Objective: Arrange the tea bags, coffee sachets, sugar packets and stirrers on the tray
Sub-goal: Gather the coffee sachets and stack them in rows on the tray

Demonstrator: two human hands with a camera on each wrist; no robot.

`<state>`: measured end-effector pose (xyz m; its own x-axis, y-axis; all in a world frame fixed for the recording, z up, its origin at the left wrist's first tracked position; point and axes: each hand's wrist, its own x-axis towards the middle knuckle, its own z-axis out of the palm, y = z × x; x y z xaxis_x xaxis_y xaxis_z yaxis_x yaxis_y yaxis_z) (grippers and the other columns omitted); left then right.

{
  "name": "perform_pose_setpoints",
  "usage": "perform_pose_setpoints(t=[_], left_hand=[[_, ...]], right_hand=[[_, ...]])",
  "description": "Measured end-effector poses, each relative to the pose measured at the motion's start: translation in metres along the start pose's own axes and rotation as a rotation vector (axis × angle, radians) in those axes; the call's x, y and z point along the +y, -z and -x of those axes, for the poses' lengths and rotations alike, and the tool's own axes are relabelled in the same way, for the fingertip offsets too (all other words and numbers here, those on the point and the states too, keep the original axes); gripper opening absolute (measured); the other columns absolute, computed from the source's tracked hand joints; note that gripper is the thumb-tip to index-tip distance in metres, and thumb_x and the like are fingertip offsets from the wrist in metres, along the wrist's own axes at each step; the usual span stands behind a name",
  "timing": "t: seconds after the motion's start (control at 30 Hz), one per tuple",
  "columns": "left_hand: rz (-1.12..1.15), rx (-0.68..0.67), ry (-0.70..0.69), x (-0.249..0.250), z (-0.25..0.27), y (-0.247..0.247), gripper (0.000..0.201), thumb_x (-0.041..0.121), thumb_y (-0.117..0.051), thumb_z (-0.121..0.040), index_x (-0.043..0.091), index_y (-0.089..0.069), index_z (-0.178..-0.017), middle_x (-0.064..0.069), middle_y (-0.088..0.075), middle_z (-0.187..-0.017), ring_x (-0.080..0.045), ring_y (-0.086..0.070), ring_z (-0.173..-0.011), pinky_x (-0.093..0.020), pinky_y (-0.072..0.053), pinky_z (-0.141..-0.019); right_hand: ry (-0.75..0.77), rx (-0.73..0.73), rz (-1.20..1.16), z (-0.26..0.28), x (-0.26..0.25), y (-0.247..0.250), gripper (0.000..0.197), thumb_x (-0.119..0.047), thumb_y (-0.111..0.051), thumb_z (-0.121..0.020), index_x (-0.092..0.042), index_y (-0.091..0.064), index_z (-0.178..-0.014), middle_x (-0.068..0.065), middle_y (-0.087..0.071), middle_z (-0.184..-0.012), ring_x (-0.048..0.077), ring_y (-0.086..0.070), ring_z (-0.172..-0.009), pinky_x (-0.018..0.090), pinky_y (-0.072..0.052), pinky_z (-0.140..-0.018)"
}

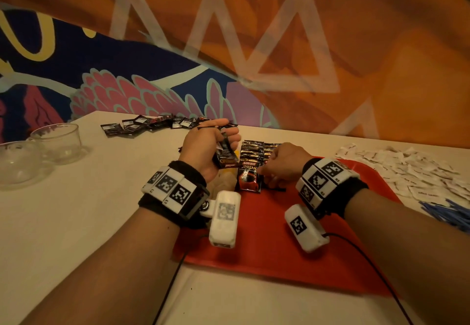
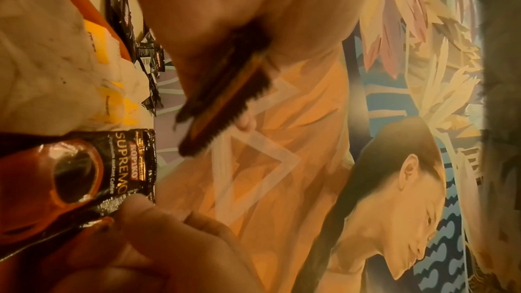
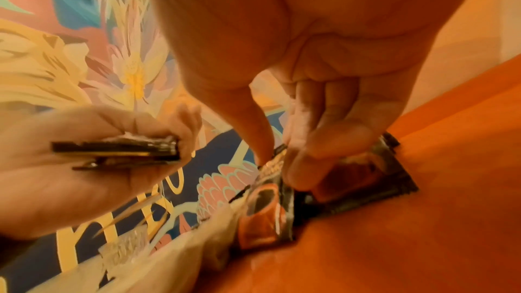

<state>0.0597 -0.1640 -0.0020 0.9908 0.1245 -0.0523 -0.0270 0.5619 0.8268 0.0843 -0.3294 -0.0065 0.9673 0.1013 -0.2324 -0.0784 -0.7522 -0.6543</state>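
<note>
My left hand [image 1: 218,139] is raised over the tray's far left edge and grips a small stack of black coffee sachets [image 1: 227,152], seen edge-on in the right wrist view [image 3: 118,151]. My right hand [image 1: 267,172] pinches the top edge of the front coffee sachet [image 1: 250,181], a black and red Kopiko pack [image 2: 112,175] at the near end of an overlapping row of sachets [image 1: 251,152] on the red tray [image 1: 267,246]. White tea bags with yellow tags [image 2: 56,57] lie left of that row.
Loose coffee sachets [image 1: 152,124] are strewn at the table's back by the painted wall. White sugar packets [image 1: 396,169] spread right of the tray, with blue stirrers [image 1: 447,213] nearer me. Two glass cups [image 1: 56,141] stand at the far left.
</note>
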Motion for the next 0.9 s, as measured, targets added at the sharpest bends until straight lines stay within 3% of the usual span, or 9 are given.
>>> perform_pose_setpoints(t=[0.1,0.2,0.33,0.47,0.57,0.63,0.7,0.77,0.9], left_hand=[[0.01,-0.056,0.001,-0.006,0.0,-0.001,0.026,-0.01,-0.042,-0.099,0.006,-0.056,-0.115,-0.022,-0.072,-0.105,-0.033,-0.073,-0.097,-0.042,-0.061,-0.076],[-0.086,-0.057,-0.02,-0.009,0.003,-0.003,0.016,0.001,-0.054,-0.099,0.0,-0.063,-0.112,-0.017,-0.075,-0.098,-0.03,-0.074,-0.091,-0.041,-0.061,-0.069],[-0.186,0.02,-0.096,-0.013,0.004,-0.004,0.021,0.008,-0.07,-0.09,0.002,-0.069,-0.111,-0.019,-0.075,-0.1,-0.036,-0.074,-0.088,-0.048,-0.06,-0.076],[-0.247,0.045,-0.144,-0.019,0.007,-0.007,0.035,0.014,-0.079,-0.084,0.005,-0.068,-0.117,-0.018,-0.075,-0.098,-0.035,-0.074,-0.087,-0.049,-0.06,-0.077],[-0.337,0.029,-0.188,-0.019,0.009,-0.011,0.028,0.032,-0.08,-0.081,0.008,-0.074,-0.096,-0.02,-0.074,-0.091,-0.035,-0.072,-0.085,-0.051,-0.057,-0.081],[-0.399,0.04,-0.192,-0.018,0.01,-0.011,0.046,0.057,-0.075,-0.076,0.012,-0.072,-0.084,-0.021,-0.068,-0.08,-0.029,-0.063,-0.069,-0.044,-0.056,-0.069],[-0.337,0.046,-0.104,-0.015,0.007,-0.008,0.058,0.071,-0.06,-0.081,0.014,-0.068,-0.081,-0.007,-0.056,-0.067,-0.015,-0.047,-0.054,-0.028,-0.04,-0.05],[-0.239,-0.026,0.072,-0.011,0.003,-0.005,0.068,0.077,-0.046,-0.086,0.012,-0.065,-0.09,-0.002,-0.054,-0.067,-0.009,-0.042,-0.05,-0.02,-0.034,-0.043],[-0.296,-0.153,0.232,-0.008,0.002,-0.001,0.038,0.049,-0.061,-0.093,0.012,-0.06,-0.099,-0.003,-0.054,-0.072,-0.01,-0.045,-0.051,-0.017,-0.037,-0.042]], right_hand=[[0.092,0.04,-0.126,0.003,0.002,0.007,0.022,-0.024,-0.068,-0.092,-0.01,-0.063,-0.076,0.011,-0.074,-0.076,0.017,-0.065,-0.059,0.029,-0.051,-0.057],[0.204,0.073,-0.285,0.005,0.004,0.007,0.025,-0.025,-0.059,-0.098,-0.012,-0.064,-0.078,0.009,-0.073,-0.078,0.016,-0.063,-0.061,0.027,-0.046,-0.051],[0.359,0.193,-0.354,0.012,0.003,0.004,0.022,-0.037,-0.072,-0.087,-0.018,-0.073,-0.077,-0.003,-0.068,-0.072,0.005,-0.056,-0.057,0.022,-0.04,-0.052],[0.431,0.106,-0.507,0.022,0.001,0.002,0.01,-0.02,-0.079,-0.082,-0.015,-0.07,-0.085,-0.004,-0.068,-0.065,-0.002,-0.054,-0.045,0.015,-0.039,-0.048],[0.473,0.135,-0.485,0.022,0.004,0.003,0.013,-0.01,-0.079,-0.081,-0.019,-0.071,-0.086,-0.001,-0.073,-0.071,0.011,-0.067,-0.058,0.024,-0.047,-0.055],[0.511,0.239,-0.446,0.02,0.008,0.005,0.014,-0.01,-0.079,-0.081,-0.017,-0.075,-0.091,0.0,-0.076,-0.082,0.016,-0.071,-0.068,0.029,-0.052,-0.062],[0.543,0.363,-0.446,0.02,0.01,0.007,0.014,-0.011,-0.079,-0.08,-0.02,-0.076,-0.091,-0.005,-0.075,-0.082,0.008,-0.07,-0.069,0.02,-0.051,-0.065],[0.62,0.454,-0.422,0.021,0.011,0.009,0.022,-0.006,-0.078,-0.081,-0.028,-0.075,-0.084,-0.012,-0.073,-0.08,0.0,-0.069,-0.075,0.013,-0.05,-0.069],[0.763,0.447,-0.399,0.027,0.008,0.005,0.042,0.011,-0.066,-0.083,-0.031,-0.071,-0.08,-0.015,-0.072,-0.089,-0.001,-0.07,-0.088,0.017,-0.055,-0.083]])
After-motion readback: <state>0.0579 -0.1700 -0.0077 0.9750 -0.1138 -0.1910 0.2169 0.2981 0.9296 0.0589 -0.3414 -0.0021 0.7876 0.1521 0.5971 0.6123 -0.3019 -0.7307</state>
